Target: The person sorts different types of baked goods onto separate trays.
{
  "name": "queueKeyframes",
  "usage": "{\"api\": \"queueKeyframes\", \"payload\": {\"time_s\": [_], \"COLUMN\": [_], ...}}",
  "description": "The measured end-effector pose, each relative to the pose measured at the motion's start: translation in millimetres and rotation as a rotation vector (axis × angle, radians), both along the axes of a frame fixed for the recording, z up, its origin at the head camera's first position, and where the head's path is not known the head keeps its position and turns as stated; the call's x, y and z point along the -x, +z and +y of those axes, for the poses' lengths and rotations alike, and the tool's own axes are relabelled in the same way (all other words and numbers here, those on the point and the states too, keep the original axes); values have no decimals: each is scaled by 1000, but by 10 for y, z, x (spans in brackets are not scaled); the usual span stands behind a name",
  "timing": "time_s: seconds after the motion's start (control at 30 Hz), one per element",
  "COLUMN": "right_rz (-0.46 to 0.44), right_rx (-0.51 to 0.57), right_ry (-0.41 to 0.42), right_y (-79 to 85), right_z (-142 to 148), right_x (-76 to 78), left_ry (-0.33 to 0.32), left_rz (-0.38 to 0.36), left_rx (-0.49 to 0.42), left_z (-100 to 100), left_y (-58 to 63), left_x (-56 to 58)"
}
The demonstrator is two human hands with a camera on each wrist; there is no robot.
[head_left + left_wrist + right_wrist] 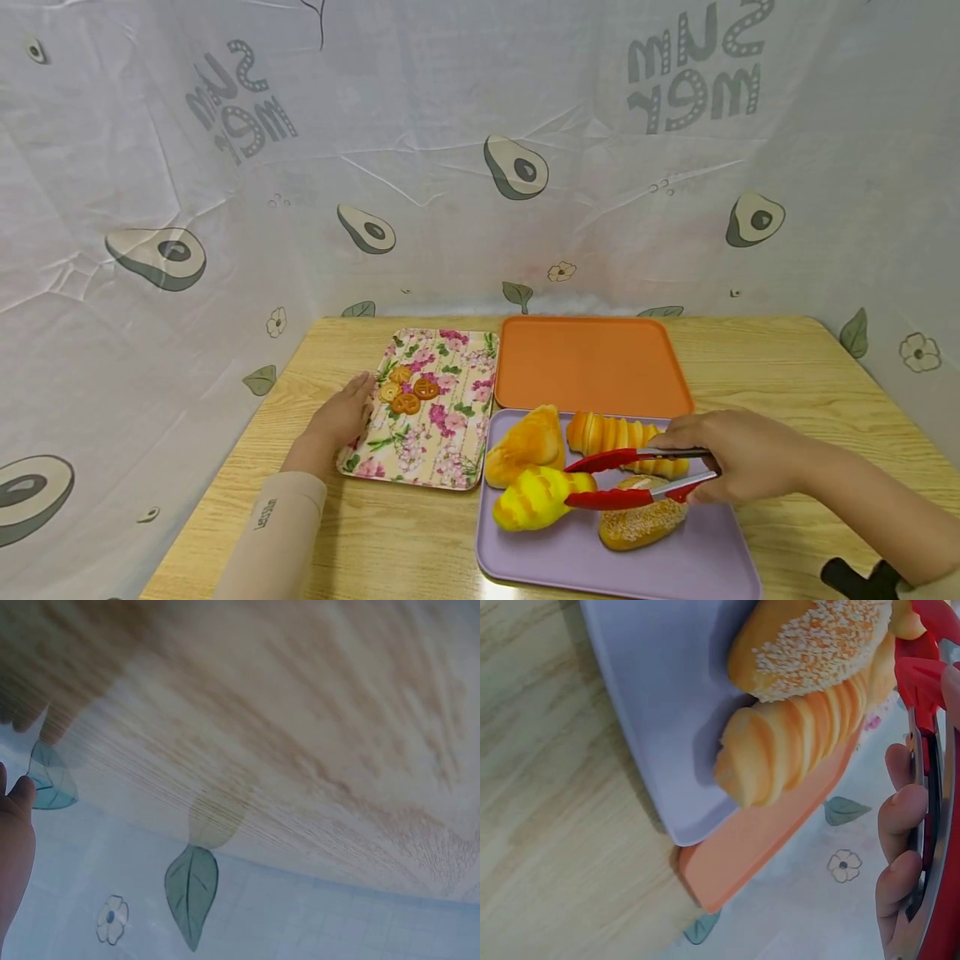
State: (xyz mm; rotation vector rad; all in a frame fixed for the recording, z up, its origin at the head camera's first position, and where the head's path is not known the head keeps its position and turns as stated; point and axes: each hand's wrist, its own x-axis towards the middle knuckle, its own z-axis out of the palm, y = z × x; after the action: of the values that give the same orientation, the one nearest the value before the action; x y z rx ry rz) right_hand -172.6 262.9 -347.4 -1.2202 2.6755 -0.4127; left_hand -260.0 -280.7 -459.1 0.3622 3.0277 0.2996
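Note:
My right hand (pixel 742 454) grips a pair of red and silver tongs (pixel 626 500). The red tips of the tongs reach the right end of a yellow bread roll (pixel 536 497), one tip on each side of it. That roll is at the left of a purple tray (pixel 555 567), beside a triangular golden bread (pixel 528 446). Under and behind the tongs are a ridged bread (pixel 787 750) and an oval bread with white flakes (pixel 641 521). At the left edge of a floral tray (pixel 427 462), my left hand (pixel 341 421) rests with its fingers extended along the rim.
Several small cookies (pixel 406 403) lie on the floral tray. Behind the purple tray is an orange tray (pixel 592 367). All stand on a wooden table (pixel 757 367), with a patterned cloth (pixel 442 167) hanging behind. A black object (pixel 862 579) shows near the right forearm.

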Motion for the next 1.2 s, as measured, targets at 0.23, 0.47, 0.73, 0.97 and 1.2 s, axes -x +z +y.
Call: {"api": "queueKeyframes", "payload": {"time_s": [0.23,0.47,0.73,0.97,1.2], "right_rz": [59,73,-1,9,-47], "right_rx": [-129,-158,-171,-141,-42], "right_ry": [4,23,21,36,36], "right_y": [56,25,10,25,15], "right_z": [-105,-174,-179,-121,-97], "right_x": [31,35,59,63,82], "left_ry": [-5,5,9,6,11], "left_rz": [11,10,11,13,19], "left_rx": [4,-2,1,-7,-15], "left_z": [-3,-2,4,10,20], "left_y": [-11,-17,-7,12,4], "left_x": [7,7,-5,-16,-25]}}
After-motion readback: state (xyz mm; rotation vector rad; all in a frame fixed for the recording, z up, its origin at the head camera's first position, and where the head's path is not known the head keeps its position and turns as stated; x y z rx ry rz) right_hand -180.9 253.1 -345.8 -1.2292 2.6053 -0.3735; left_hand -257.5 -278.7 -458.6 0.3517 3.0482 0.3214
